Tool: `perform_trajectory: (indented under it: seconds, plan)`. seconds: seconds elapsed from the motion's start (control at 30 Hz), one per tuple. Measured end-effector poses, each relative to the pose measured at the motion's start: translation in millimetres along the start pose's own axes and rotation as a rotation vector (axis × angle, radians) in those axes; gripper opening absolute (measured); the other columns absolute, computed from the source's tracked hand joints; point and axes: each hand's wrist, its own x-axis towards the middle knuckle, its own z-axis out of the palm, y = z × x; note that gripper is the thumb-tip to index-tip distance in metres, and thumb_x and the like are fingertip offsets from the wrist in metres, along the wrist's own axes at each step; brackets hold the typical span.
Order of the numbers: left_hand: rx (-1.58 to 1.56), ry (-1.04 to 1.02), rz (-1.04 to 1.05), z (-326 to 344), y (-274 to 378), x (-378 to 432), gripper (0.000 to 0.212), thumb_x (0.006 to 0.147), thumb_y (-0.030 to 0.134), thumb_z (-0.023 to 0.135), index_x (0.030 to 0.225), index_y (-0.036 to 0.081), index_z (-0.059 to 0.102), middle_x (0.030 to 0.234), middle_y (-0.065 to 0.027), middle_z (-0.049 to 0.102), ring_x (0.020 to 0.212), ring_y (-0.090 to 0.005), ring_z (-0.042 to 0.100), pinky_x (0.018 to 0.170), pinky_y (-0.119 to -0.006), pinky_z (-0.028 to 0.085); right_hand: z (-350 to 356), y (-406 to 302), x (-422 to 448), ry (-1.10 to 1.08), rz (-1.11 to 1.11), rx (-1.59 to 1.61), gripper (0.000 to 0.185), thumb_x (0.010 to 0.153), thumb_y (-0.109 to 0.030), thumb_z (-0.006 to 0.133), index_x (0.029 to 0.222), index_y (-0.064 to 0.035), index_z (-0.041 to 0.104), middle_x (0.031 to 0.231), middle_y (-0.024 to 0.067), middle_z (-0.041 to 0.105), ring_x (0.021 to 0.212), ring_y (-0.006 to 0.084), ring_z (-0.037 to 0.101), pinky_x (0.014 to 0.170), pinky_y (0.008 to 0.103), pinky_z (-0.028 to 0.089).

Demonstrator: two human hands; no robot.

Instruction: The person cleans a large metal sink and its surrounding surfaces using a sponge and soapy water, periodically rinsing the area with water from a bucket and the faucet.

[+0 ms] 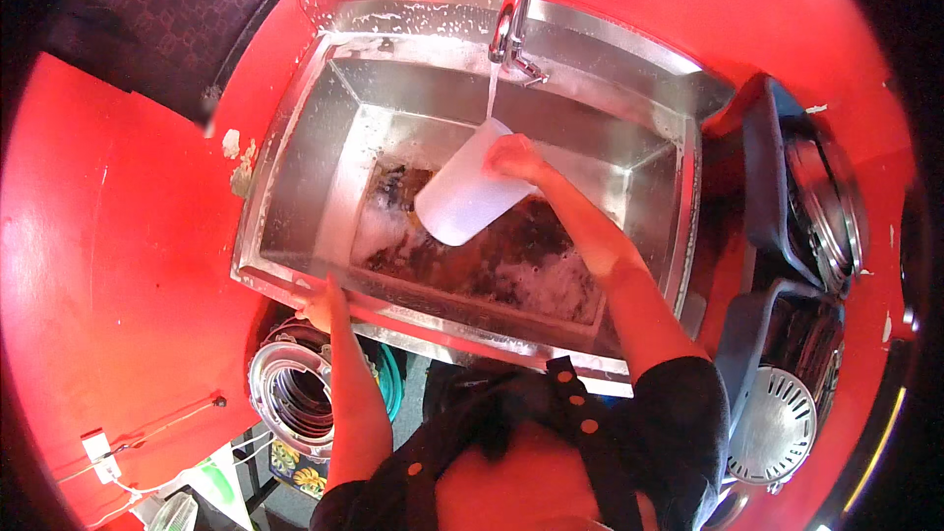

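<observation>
A white plastic pitcher (pixel 464 188) is tilted over a stainless steel sink (pixel 302 169), and my right hand (pixel 514 159) holds it by its side near the upper end. Water (pixel 492 92) runs from a chrome faucet (pixel 507 26) down to the pitcher's upper end. Dark, foamy liquid (pixel 479 258) covers part of the sink's bottom. My left hand (pixel 321 307) rests at the sink's front left rim; whether its fingers grip the rim is not clear.
Stacked metal rings (pixel 291 391) stand below the rim at left, beside a teal container (pixel 389 376). Grey bins (pixel 767 177) with metal pans (pixel 822 214) and a slotted metal disc (pixel 772 424) are at right. A cable (pixel 169 420) runs along the red wall.
</observation>
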Motion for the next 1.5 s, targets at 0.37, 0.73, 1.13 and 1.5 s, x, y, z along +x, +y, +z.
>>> perform_trajectory:
  seconds: [0.37,0.73,1.13,1.5]
  plan:
    - [0.014,0.000,0.011,1.7,1.1,-5.3,0.103,0.070,0.066,0.053,0.138,0.000,0.014,0.132,-0.0339,0.028,0.109,-0.0519,0.043,0.087,-0.048,0.045,11.2,27.2,-35.7,0.031,0.279,1.320,0.021,0.085,-0.025,0.060,0.092,-0.0053,0.057,0.078,0.0046,0.060,0.066,0.0146,0.055,0.062,0.0276,0.045]
    - [0.117,0.069,0.093,2.3,-16.6,6.2,0.097,0.071,0.058,0.056,0.137,0.002,0.014,0.128,-0.0317,0.033,0.107,-0.0529,0.043,0.086,-0.051,0.043,42.7,-60.2,11.0,0.173,-0.062,-0.693,0.022,0.083,-0.023,0.056,0.103,-0.0130,0.052,0.075,0.0126,0.064,0.070,0.0287,0.063,0.058,0.0425,0.049]
    - [0.166,0.082,0.110,6.7,-6.6,0.3,0.101,0.067,0.052,0.062,0.139,0.005,0.010,0.119,-0.0371,0.037,0.096,-0.0479,0.052,0.081,-0.048,0.046,35.1,21.4,9.1,0.238,0.195,-0.799,0.029,0.073,-0.009,0.055,0.101,-0.0148,0.053,0.083,0.0076,0.065,0.079,0.0303,0.063,0.066,0.0432,0.049]
    - [0.134,0.076,0.094,14.7,-16.2,5.9,0.104,0.069,0.058,0.058,0.138,-0.003,0.010,0.114,-0.0430,0.036,0.100,-0.0493,0.050,0.083,-0.048,0.046,43.6,60.1,6.7,0.174,0.213,-0.706,0.046,0.068,-0.005,0.057,0.112,-0.0193,0.056,0.088,0.0044,0.066,0.086,0.0278,0.062,0.082,0.0386,0.047]
